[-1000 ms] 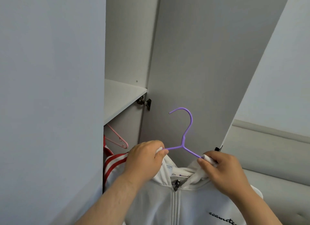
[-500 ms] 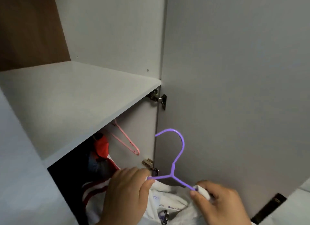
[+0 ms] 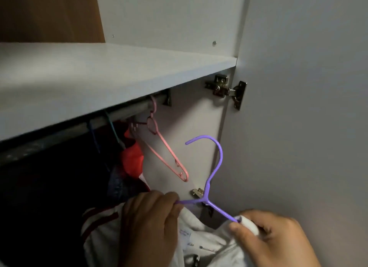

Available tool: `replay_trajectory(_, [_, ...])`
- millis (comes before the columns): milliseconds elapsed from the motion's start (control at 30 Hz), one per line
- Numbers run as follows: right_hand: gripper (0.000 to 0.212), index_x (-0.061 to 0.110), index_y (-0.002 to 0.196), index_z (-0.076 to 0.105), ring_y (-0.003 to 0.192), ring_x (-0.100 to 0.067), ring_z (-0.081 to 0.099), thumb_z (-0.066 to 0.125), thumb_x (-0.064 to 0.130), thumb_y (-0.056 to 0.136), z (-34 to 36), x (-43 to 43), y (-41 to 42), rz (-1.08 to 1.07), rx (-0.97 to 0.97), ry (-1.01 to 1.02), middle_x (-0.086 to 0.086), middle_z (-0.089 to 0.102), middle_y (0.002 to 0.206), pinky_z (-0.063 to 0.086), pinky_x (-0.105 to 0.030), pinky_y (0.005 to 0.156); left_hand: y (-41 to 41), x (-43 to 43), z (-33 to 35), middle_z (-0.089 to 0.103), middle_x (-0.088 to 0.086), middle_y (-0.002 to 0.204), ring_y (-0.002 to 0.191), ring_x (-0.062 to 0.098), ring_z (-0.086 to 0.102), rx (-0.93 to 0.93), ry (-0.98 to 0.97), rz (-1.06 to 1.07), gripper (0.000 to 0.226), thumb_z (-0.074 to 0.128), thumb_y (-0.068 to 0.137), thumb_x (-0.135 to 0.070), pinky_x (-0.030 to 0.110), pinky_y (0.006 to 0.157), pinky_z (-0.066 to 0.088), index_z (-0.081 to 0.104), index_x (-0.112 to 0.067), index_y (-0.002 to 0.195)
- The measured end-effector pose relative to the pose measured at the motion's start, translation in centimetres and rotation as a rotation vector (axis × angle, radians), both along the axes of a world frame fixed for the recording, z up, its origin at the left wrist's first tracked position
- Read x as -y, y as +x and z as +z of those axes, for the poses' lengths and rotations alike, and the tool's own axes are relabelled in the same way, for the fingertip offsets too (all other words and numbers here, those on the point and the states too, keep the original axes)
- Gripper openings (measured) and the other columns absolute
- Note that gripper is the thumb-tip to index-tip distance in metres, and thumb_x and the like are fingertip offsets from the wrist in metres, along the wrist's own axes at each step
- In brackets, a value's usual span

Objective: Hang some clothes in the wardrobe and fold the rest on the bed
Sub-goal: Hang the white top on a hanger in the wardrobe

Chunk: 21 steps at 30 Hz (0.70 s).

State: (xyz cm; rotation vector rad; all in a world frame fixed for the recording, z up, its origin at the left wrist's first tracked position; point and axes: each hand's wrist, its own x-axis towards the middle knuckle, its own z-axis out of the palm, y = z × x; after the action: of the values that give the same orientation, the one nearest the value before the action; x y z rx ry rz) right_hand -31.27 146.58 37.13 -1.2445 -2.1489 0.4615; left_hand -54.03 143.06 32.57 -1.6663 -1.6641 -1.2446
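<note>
Overhead, the shelf (image 3: 99, 77) hides most of the rail (image 3: 127, 110), which carries hung clothes and a bare pink hanger (image 3: 167, 155). Below it, the white jacket (image 3: 209, 244) hangs on the purple hanger (image 3: 216, 167). Left hand (image 3: 149, 231) and right hand (image 3: 272, 240) each pinch one shoulder. Risk: the hook may catch the pink hanger or miss the rail.

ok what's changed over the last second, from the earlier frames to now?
The purple hanger with the white hoodie has been carried from outside the doorway in under the shelf, its hook now just below and right of the rail, not yet over it. The view closed in, so the rail and the pink hanger show fully. Unchanged: left hand and right hand hold the hanger's two shoulders.
</note>
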Motion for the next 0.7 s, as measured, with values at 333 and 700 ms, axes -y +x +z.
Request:
replay_trajectory(333, [0.021,0.056,0.084,0.062,0.081,-0.002,0.055,0.06,0.059,0.064,-4.0,-1.0,-2.0,0.034,-0.095,0.267,0.021,0.063,0.064,0.045,-0.021,0.06,-0.8,-0.1,-3.6,0.057,-0.007,0.074,0.073,0.026,0.056,0.023,0.11,0.167,0.025,0.044,0.091,-0.04,0.039,0.07,0.032,0.065,-0.027,0.083])
replay_trajectory(700, [0.043,0.022,0.068,0.061,0.066,-0.017,0.057,0.051,0.059,0.087,-7.7,0.1,1.2,0.186,-0.341,0.277,0.006,0.06,0.063,0.048,-0.033,0.06,1.8,2.9,-4.1,0.054,0.0,0.07,0.068,0.028,0.047,-0.128,0.088,0.436,0.034,0.033,0.09,-0.036,0.044,0.061,0.042,0.056,-0.015,0.077])
